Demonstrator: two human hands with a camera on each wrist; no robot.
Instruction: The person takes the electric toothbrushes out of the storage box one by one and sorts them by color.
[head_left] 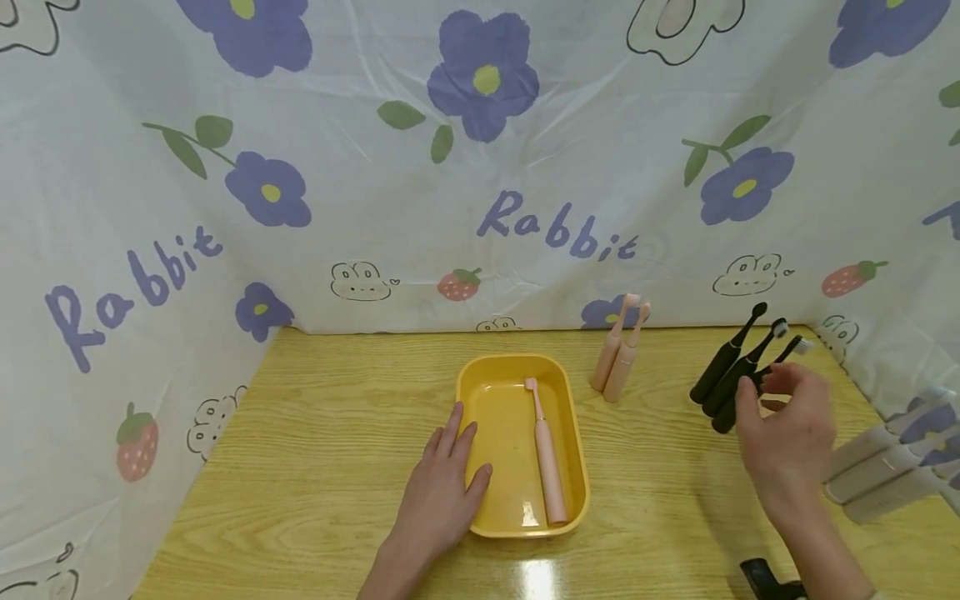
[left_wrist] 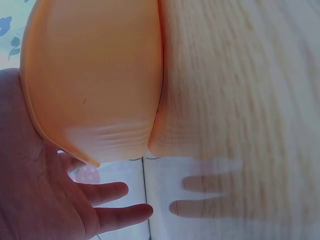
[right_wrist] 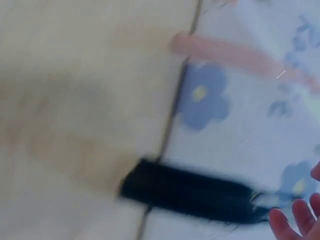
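Observation:
My left hand rests on the left rim of a yellow tray, fingers extended. The left wrist view shows that hand against the tray's outer wall. Inside the tray lies a pink electric toothbrush, its head toward the back. My right hand, fingers bent and apart, is beside three upright black electric toothbrushes, overlapping the nearest one. In the right wrist view, its fingertips appear near the neck end of the blurred black toothbrushes, holding nothing.
Two pink electric toothbrushes stand right of the tray at the back. Three white ones stand at the far right, beyond my right hand. A printed cloth hangs behind the wooden table. Something black shows beside my right forearm.

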